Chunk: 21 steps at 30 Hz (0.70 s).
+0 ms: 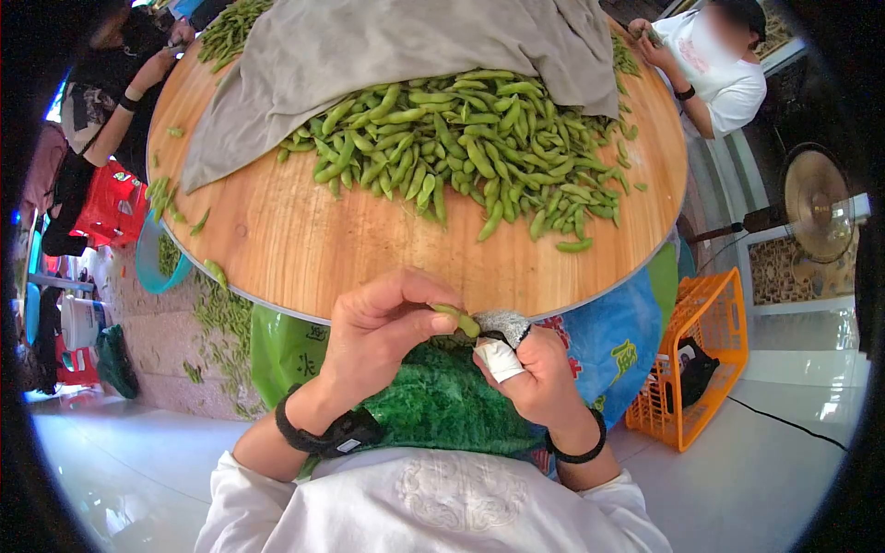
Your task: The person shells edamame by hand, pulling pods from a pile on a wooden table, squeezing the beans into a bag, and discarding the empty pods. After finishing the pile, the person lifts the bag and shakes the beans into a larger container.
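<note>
Head camera shows me the left hand point(373, 327) pinching a green pod point(464, 322) between thumb and fingers, by the near edge of the wooden table point(304, 253) — its other end meets the right hand point(544, 373), thumb wrapped in white tape point(500, 360). Whether the right grips too, I can't quite tell. Beyond, heaped pods point(461, 147) lie partly under a grey cloth point(396, 46).

Edamame pods point(461, 152) lie on the tabletop point(295, 253), partly beneath a cloth point(387, 46). The crate point(731, 363) stands right of the tabletop, apparently containing a bag point(693, 376).
</note>
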Motion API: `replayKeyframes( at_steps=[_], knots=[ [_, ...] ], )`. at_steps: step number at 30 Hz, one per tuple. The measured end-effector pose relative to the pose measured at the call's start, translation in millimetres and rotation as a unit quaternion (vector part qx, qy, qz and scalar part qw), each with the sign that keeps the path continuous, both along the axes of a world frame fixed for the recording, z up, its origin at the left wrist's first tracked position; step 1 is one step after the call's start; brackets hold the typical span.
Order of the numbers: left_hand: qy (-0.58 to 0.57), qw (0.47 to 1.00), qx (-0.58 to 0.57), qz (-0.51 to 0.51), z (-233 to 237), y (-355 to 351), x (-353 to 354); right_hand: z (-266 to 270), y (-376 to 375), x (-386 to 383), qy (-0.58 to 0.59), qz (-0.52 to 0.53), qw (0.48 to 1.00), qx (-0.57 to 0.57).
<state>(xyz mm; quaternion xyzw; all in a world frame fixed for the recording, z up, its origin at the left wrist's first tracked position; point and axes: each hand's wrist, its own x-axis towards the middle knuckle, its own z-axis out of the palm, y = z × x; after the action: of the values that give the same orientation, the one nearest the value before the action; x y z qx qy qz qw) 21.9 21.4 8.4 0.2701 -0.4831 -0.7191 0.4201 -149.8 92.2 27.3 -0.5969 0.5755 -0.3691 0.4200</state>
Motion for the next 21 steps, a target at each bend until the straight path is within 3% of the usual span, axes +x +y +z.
replayKeyframes(
  at_steps=[3,5,6,8,9,11,12,13,14,19,21],
  knots=[
    [-0.009,0.998,-0.06,-0.032,-4,-6,3,1,0,-4,-0.071,0.041,0.997,0.009],
    [-0.001,0.993,-0.095,-0.064,-4,-10,5,1,2,-5,-0.236,0.032,0.958,0.162],
    [-0.001,0.993,-0.095,-0.065,-8,-12,5,2,2,-5,-0.236,0.031,0.958,0.162],
    [0.062,0.989,-0.081,-0.105,-16,-15,4,4,3,-5,-0.407,0.045,0.886,0.218],
    [0.062,0.989,-0.082,-0.105,-16,-14,4,2,3,-5,-0.407,0.045,0.886,0.218],
    [0.121,0.974,0.13,-0.143,-14,-13,1,-2,3,-7,-0.384,0.007,0.889,0.249],
    [0.121,0.974,0.127,-0.142,-12,-12,-1,-2,2,-4,-0.383,0.009,0.89,0.248],
    [0.084,0.977,0.158,-0.114,-9,-10,-5,-4,3,3,-0.115,-0.016,0.993,0.038],
    [0.046,0.977,0.189,-0.086,-6,-7,-8,-5,5,9,0.168,-0.04,0.969,-0.176],
    [-0.076,0.994,0.053,-0.063,5,4,-13,4,9,18,0.227,-0.062,0.952,-0.198],
    [-0.07,0.993,0.066,-0.071,9,3,-12,3,8,11,0.138,-0.056,0.976,-0.16]
  ],
)
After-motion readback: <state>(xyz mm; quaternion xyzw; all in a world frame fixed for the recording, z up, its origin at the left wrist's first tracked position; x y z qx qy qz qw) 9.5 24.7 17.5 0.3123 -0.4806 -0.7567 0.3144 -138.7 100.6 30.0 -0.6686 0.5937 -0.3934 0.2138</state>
